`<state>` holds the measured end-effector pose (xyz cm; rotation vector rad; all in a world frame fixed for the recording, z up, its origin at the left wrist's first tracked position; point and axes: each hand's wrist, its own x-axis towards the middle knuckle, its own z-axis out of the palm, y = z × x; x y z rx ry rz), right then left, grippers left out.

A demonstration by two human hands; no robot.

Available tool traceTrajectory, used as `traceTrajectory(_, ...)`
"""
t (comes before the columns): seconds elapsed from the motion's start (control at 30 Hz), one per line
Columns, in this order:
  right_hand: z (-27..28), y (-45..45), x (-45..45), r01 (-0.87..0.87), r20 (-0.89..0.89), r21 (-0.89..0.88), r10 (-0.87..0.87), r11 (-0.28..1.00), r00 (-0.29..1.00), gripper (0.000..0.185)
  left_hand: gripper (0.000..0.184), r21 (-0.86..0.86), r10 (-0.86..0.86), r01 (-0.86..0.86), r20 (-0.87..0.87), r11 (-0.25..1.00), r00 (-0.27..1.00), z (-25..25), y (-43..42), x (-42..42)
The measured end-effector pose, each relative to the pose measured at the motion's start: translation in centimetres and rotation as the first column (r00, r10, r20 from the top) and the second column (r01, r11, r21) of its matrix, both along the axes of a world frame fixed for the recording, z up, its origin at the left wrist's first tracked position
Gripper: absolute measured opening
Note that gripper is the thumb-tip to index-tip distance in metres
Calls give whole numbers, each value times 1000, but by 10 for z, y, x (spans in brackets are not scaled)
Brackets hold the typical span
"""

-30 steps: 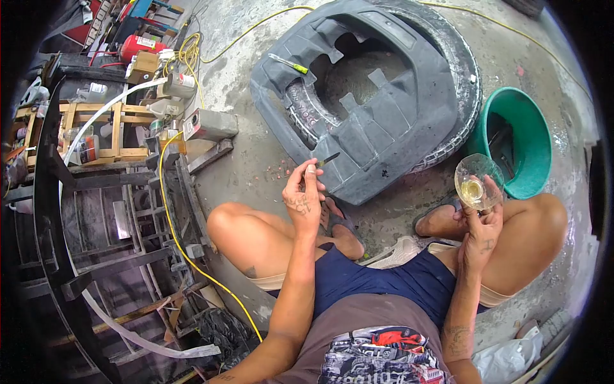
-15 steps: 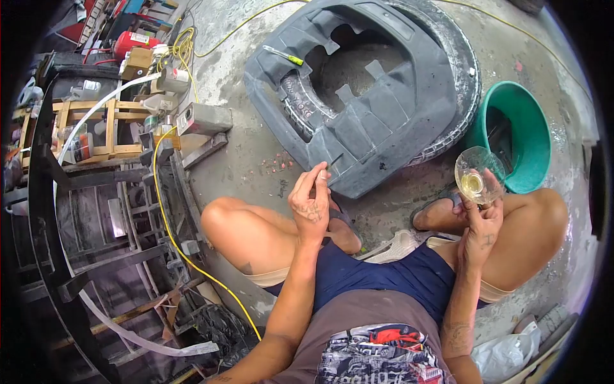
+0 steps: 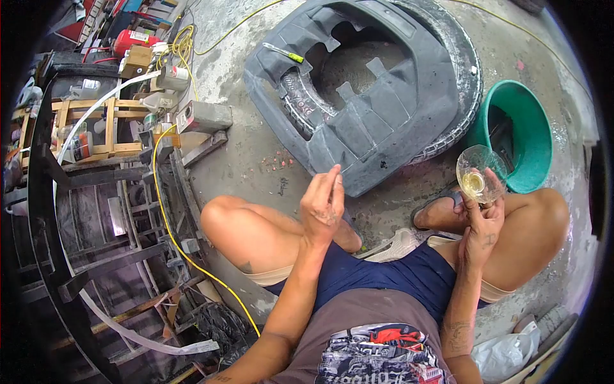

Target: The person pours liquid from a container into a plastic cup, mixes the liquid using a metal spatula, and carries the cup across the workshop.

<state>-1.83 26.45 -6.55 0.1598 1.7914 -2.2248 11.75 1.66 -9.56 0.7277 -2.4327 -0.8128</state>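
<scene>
From where I watch, the right hand (image 3: 484, 224) has the clear cup (image 3: 474, 184) in its grip, thumb and fingers curled about its near side. The cup sits tilted up above the right knee, its middle tinted pale yellow; I cannot tell whether that is liquid.

My left hand (image 3: 322, 205) is up over the gap between the knees, its thumb and fingers drawn almost together into a pinch. I cannot tell whether anything thin is caught between them. The fingertips overlap the near edge of the grey panel (image 3: 364, 131) in my view, and I cannot tell if they touch it.

The panel lies on the tyre (image 3: 470, 61) just ahead of me, with big cut-outs through which the tyre shows on the left. A slim tool (image 3: 284, 52) with a yellow-green end rests on the panel's far left part. I have the green bucket (image 3: 536, 141) to the right, beside the tyre and just beyond the cup. Left on the floor (image 3: 246, 137) stands a metal can (image 3: 208, 118).
</scene>
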Motion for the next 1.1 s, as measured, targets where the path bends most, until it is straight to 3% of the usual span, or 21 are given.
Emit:
traceTrajectory(0.17,-2,1,0,-2,-14,-32,2,999,1000,56,25,-123,-104,105,17,987,994,-12,14,0)
traceTrajectory(0.33,-3,3,0,-9,-11,-26,8,1000,1000,56,26,-120,-109,109,4,987,994,-11,13,0)
traceTrajectory(0.4,0,2,0,-7,-20,-17,6,1000,1000,56,23,5,-30,30,10,1000,999,-5,9,0)
traceTrajectory(0.53,1,1,0,-3,-8,-17,3,1000,1000,56,20,80,58,-56,-23,995,998,-4,-1,2)
traceTrajectory(0.67,0,2,0,-13,-19,-14,13,1000,1000,56,20,21,48,-46,-87,999,995,-6,-10,4)
traceTrajectory(0.77,0,2,1,-19,-12,-28,18,999,1000,56,21,173,108,-89,-102,981,989,-5,-10,4)
traceTrajectory(0.83,2,0,0,-1,-7,-26,1,1000,1000,56,21,469,277,-229,-35,853,960,-3,-10,3)
traceTrajectory(0.87,2,0,0,-1,-8,-26,1,1000,1000,56,21,469,277,-228,-37,853,960,-4,-12,3)
traceTrajectory(0.93,2,0,0,4,-20,-14,-4,1000,1000,55,24,646,373,-262,-38,717,927,-3,-16,2)
traceTrajectory(0.97,2,0,1,3,-21,-15,-3,1000,1000,55,24,645,374,-262,-39,718,927,-1,-17,3)
traceTrajectory(1.03,2,0,0,-2,-12,-4,2,1000,1000,55,26,799,424,-204,-70,565,903,5,-18,4)
traceTrajectory(1.1,1,-1,0,0,-15,-1,0,1000,1000,55,28,844,455,-181,-82,505,887,5,-22,5)
